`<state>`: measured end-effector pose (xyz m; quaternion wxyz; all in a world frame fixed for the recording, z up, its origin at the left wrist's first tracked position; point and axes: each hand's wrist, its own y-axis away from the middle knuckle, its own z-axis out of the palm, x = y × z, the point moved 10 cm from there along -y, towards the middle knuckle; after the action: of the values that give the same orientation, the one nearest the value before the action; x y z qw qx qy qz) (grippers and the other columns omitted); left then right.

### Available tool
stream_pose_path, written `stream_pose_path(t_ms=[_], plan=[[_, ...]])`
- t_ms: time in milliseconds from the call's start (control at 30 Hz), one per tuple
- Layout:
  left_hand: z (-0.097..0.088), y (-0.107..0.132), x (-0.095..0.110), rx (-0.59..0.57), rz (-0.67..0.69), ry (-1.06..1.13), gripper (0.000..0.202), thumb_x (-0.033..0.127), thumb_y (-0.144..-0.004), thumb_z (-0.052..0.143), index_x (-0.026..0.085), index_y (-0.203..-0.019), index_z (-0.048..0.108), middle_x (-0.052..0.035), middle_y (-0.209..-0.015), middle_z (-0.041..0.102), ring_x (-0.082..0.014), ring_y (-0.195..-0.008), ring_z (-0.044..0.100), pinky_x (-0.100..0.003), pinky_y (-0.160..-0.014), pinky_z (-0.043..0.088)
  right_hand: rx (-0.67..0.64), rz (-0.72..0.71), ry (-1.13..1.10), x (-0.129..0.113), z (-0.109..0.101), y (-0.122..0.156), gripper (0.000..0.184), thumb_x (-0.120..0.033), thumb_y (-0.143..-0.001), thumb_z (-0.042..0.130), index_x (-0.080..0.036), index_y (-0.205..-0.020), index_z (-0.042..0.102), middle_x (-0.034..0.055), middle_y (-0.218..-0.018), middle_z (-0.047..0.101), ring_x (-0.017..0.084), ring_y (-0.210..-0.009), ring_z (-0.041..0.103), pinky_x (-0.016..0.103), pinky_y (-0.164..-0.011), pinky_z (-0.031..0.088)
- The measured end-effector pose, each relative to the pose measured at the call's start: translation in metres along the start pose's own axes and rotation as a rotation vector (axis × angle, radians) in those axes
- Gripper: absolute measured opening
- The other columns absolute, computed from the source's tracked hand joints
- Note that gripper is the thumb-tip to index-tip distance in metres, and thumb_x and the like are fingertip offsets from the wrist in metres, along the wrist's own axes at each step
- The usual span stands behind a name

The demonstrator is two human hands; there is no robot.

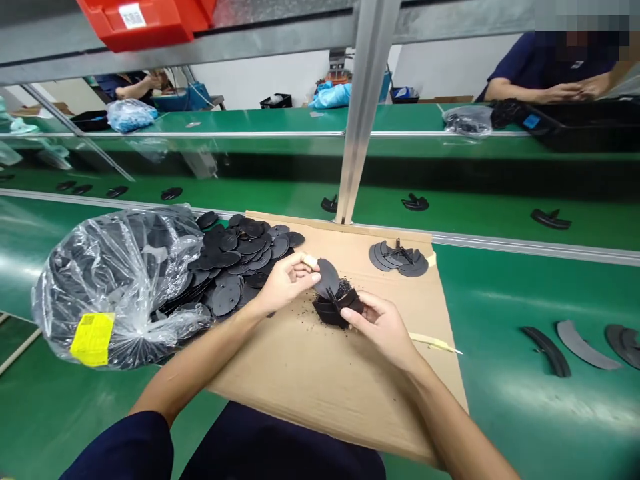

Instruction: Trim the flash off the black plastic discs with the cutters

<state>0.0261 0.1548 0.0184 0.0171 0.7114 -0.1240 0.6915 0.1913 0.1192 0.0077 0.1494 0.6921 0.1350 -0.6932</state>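
Progress partway, we judge | our left hand [290, 280] pinches a dark disc [328, 275] just beside a curved black piece [330, 315] our right hand [384, 328] clamps, above the cardboard [320, 383] | fanned stack [413, 267], far right, perhaps finished | disc pile [226, 297], left, apparently remaining

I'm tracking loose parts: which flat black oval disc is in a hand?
The flat black oval disc pinched by the left hand; the other discs lie heaped, unheld.
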Motion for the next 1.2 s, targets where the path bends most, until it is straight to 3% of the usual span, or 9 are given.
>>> stream_pose_path(t_ms=[167,267,367,633,733,867,967,1100,1200], plan=[[-0.001,0.012,-0.005,0.029,-0.009,0.096,0.033,0.039,-0.088,0.073,0.018,-0.108,0.06,-0.0017,-0.087,0.065,-0.0095,-0.072,0.062,-0.02,-0.068,0.052,0.066,-0.027,0.087,-0.004,0.0,-0.01,0.034,-0.05,-0.081,0.079,-0.02,-0.093,0.073,0.0048,-0.087,0.072,0.019,-0.077,0.065,0.031,-0.069,0.055],[-0.017,0.015,0.004,0.089,0.047,0.014,0.03,0.041,-0.095,0.063,0.018,-0.116,0.063,-0.0067,-0.102,0.068,-0.0136,-0.087,0.064,-0.023,-0.076,0.052,0.22,-0.191,0.218,-0.027,-0.011,-0.007,0.019,-0.039,-0.087,0.075,-0.021,-0.085,0.072,0.0033,-0.081,0.067,0.017,-0.073,0.06,0.03,-0.063,0.051],[-0.029,0.019,0.01,0.13,0.089,-0.128,0.03,0.042,-0.101,0.054,0.017,-0.104,0.07,-0.0071,-0.103,0.068,-0.0166,-0.092,0.063,-0.027,-0.08,0.051,0.287,-0.367,0.378,-0.049,-0.007,0.0,0.004,-0.027,-0.09,0.072,-0.023,-0.09,0.073,0.003,-0.081,0.065,0.016,-0.07,0.058,0.029,-0.058,0.048],[-0.007,0.031,0.002,0.049,0.128,-0.202,0.036,0.052,-0.095,0.063,0.017,-0.1,0.071,-0.006,-0.095,0.061,-0.0177,-0.089,0.06,-0.026,-0.074,0.05,0.271,-0.872,1.074,-0.067,0.047,0.025,0.038,-0.001,-0.087,0.066,-0.024,-0.118,0.067,0.0042,-0.084,0.069,0.014,-0.065,0.058,0.028,-0.056,0.048],[-0.003,0.034,0.001,0.039,0.145,-0.23,0.031,0.045,-0.097,0.063,0.016,-0.093,0.072,-0.0047,-0.088,0.061,-0.0161,-0.083,0.058,-0.025,-0.07,0.048,0.18,-0.935,1.147,-0.064,0.06,0.031,0.047,0.002,-0.086,0.064,-0.024,-0.125,0.064,0.0035,-0.083,0.07,0.014,-0.062,0.057,0.028,-0.054,0.046],[-0.009,0.035,0.014,0.068,0.238,-0.255,0.027,0.041,-0.097,0.063,0.017,-0.094,0.073,-0.005,-0.089,0.065,-0.0157,-0.083,0.061,-0.026,-0.074,0.048,0.123,-0.793,0.938,-0.059,0.052,0.026,0.049,-0.018,-0.087,0.075,-0.03,-0.133,0.062,0.0069,-0.102,0.068,0.019,-0.085,0.064,0.032,-0.068,0.054],[-0.014,0.034,0.021,0.099,0.271,-0.259,0.026,0.04,-0.098,0.062,0.017,-0.095,0.073,-0.0053,-0.089,0.067,-0.0154,-0.083,0.063,-0.027,-0.074,0.048,0.274,-0.518,0.556,-0.045,0.019,0.013,0.061,-0.048,-0.087,0.074,-0.03,-0.141,0.053,0.0124,-0.123,0.059,0.025,-0.101,0.063,0.04,-0.078,0.058],[-0.007,0.036,0.021,0.033,0.291,-0.26,0.028,0.043,-0.098,0.063,0.018,-0.096,0.075,-0.0058,-0.092,0.069,-0.0165,-0.088,0.064,-0.029,-0.082,0.05,0.16,-0.018,0.04,0.008,0.013,-0.006,0.041,-0.048,-0.089,0.071,-0.026,-0.122,0.059,0.0036,-0.097,0.064,0.013,-0.064,0.059,0.029,-0.057,0.053],[-0.008,0.035,0.017,0.034,0.269,-0.175,0.028,0.042,-0.101,0.058,0.019,-0.101,0.075,-0.0065,-0.097,0.07,-0.0167,-0.093,0.066,-0.029,-0.084,0.052,0.157,0.133,-0.171,0.022,0.012,-0.007,0.029,-0.046,-0.086,0.076,-0.024,-0.097,0.061,-0.0049,-0.074,0.058,0.007,-0.045,0.049,0.022,-0.044,0.04]])
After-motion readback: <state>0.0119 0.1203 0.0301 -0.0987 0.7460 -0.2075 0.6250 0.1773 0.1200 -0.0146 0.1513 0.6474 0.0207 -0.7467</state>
